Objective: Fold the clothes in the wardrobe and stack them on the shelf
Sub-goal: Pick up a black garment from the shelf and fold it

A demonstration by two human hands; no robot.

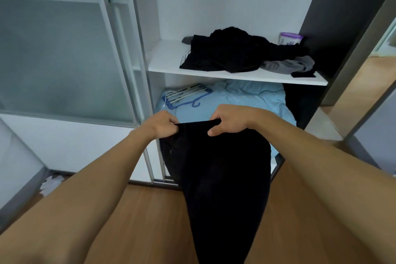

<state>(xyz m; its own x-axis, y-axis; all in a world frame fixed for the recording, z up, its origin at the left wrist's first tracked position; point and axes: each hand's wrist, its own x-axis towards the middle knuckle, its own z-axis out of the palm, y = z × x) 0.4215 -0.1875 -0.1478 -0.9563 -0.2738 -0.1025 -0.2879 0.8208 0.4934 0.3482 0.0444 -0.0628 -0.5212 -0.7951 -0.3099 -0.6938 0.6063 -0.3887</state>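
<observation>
Left hand (164, 123) and right hand (227, 120), fingers closed, pinch the black garment's (222, 173) top edge before the shelf's (214, 73) front edge; level, taut corners should keep the fold square.

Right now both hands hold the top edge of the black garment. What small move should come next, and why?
Probably bring the two hands together to fold it in half lengthwise. The left hand and right hand pinch the top edge of the black garment, which hangs full length and unfolded, while the shelf holds a loose pile of dark clothes.
</observation>
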